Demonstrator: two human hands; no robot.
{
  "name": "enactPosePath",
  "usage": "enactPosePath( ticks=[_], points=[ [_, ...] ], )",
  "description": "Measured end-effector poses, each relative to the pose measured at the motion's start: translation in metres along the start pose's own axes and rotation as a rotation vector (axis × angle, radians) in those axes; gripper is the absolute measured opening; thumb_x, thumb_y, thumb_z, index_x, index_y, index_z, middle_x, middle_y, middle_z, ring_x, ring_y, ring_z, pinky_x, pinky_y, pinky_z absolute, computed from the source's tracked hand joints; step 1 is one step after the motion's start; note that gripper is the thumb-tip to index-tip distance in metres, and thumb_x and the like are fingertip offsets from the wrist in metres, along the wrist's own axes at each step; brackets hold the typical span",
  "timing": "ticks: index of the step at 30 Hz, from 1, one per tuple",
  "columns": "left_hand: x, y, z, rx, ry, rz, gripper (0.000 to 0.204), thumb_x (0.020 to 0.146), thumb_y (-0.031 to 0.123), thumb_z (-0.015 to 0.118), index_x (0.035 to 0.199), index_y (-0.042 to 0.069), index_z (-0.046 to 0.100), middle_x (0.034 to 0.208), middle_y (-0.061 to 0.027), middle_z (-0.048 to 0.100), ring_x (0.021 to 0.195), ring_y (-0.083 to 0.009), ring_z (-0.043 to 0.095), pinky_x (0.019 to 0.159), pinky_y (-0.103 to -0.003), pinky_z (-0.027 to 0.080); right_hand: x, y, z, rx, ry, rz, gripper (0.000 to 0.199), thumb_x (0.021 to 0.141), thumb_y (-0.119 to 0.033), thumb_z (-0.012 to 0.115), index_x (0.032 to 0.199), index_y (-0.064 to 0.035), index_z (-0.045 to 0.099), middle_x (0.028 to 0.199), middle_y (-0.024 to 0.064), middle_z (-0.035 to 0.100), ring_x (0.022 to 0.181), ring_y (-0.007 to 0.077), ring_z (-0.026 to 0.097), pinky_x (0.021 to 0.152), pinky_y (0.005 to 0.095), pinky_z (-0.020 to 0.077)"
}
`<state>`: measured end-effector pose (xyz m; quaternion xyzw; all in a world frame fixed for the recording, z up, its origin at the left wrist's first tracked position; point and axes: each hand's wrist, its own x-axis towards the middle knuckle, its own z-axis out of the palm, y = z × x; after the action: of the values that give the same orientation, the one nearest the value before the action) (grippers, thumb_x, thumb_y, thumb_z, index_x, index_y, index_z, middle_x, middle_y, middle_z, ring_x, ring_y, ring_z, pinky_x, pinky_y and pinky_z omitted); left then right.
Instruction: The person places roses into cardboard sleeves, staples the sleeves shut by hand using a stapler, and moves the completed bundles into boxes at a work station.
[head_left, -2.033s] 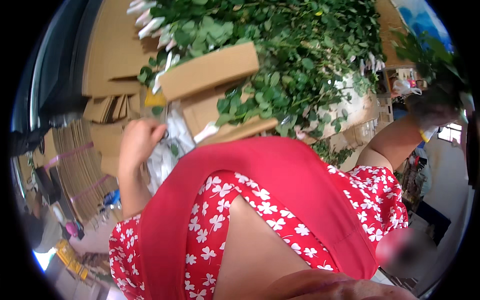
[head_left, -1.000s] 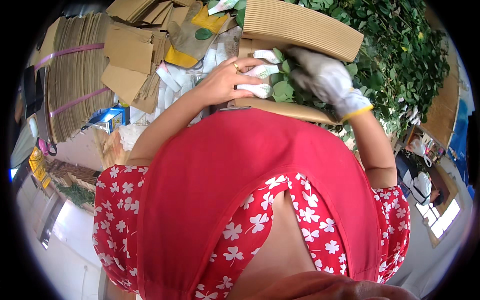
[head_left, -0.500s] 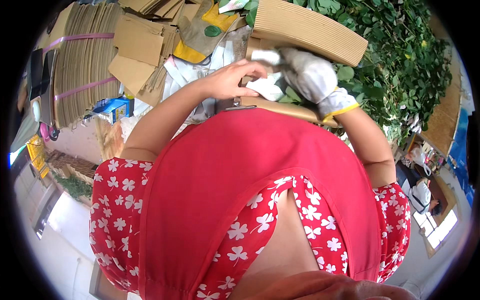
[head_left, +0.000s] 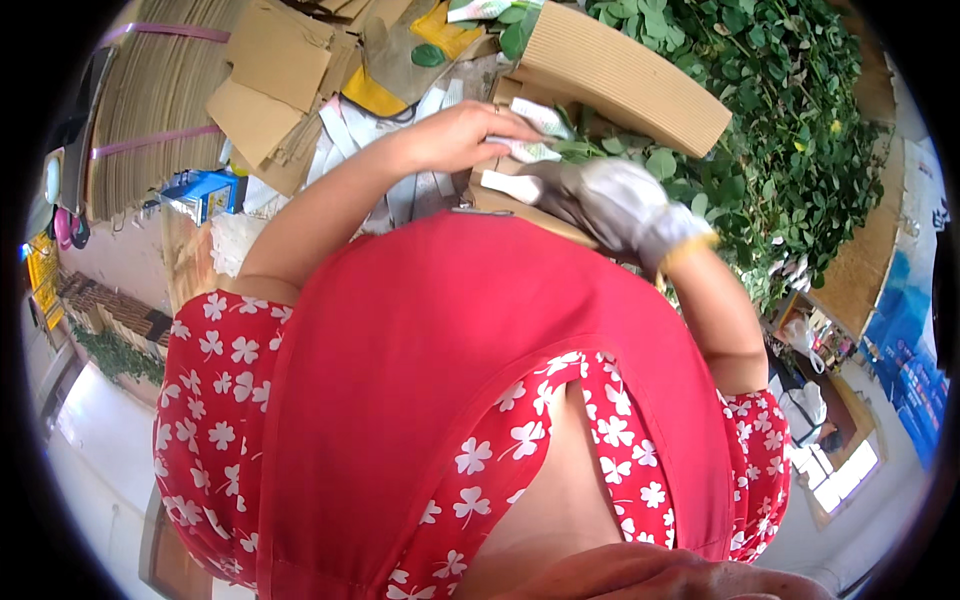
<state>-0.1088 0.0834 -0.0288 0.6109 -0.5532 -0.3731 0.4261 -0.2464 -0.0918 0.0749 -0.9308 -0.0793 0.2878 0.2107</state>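
Your red apron point(head_left: 480, 370) hides most of the cardboard box point(head_left: 620, 65); only its far edge shows. Your gloved right hand point(head_left: 610, 200) covers the stems it grips (fingertips lost among leaves). The cardboard stack point(head_left: 150, 100) is cut off at the picture's rim.

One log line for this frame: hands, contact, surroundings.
left hand: bare, on white paper strips | right hand: gloved, gripping leafy stems | behind: corrugated cardboard wrap, green foliage pile
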Motion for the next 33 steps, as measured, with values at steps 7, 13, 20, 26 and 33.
enactPosePath(
  ticks=[7,13,20,26,33],
  points=[
    [-0.019,-0.003,0.019,-0.035,0.006,-0.054,0.04,0.081,0.01,0.064,0.121,0.009,0.058,0.124,-0.0086,0.056,0.116,-0.0293,0.052,0.099,-0.036,0.041,0.015,0.014,0.022,0.213,0.069,-0.07,0.029,0.085,-0.034,0.058,0.091,-0.0067,0.066,0.079,0.0199,0.064,0.075,0.0367,0.062,0.068,0.0428,0.0493],
    [-0.018,0.001,0.026,0.073,0.048,-0.02,0.053,0.07,0.023,0.077,0.119,0.014,0.06,0.127,-0.0083,0.052,0.121,-0.0282,0.046,0.102,-0.04,0.036,0.014,0.021,0.009,-0.058,0.464,0.032,0.027,0.08,-0.021,0.062,0.102,-0.0058,0.061,0.088,0.0155,0.064,0.077,0.0337,0.062,0.066,0.0408,0.0506],
    [-0.015,0.008,0.02,0.339,0.095,0.038,0.048,0.067,0.032,0.077,0.111,0.021,0.065,0.139,-0.0126,0.039,0.126,-0.0345,0.036,0.105,-0.046,0.029,0.018,0.043,0.04,-0.057,0.386,-0.074,0.027,0.079,-0.017,0.058,0.104,-0.0069,0.057,0.087,0.0162,0.061,0.079,0.0342,0.061,0.066,0.0425,0.0494],
    [-0.012,0.011,0.016,0.242,0.029,-0.034,0.044,0.068,0.028,0.076,0.11,0.016,0.067,0.131,-0.0119,0.048,0.12,-0.0321,0.043,0.101,-0.043,0.034,-0.002,0.032,-0.009,-0.051,0.182,-0.066,0.041,0.077,-0.027,0.062,0.114,-0.0088,0.056,0.106,0.0122,0.059,0.096,0.0295,0.059,0.078,0.039,0.0485],
    [-0.019,0.002,0.03,-0.371,0.302,-0.526,0.058,0.089,0.025,0.06,0.131,-0.002,0.031,0.12,-0.0216,0.055,0.085,-0.0322,0.064,0.08,-0.037,0.049,0.012,0.058,0.055,0.011,0.367,-0.219,0.068,0.072,-0.033,0.065,0.132,-0.0107,0.042,0.135,0.0132,0.042,0.13,0.0333,0.034,0.107,0.0492,0.0265]
  ],
)
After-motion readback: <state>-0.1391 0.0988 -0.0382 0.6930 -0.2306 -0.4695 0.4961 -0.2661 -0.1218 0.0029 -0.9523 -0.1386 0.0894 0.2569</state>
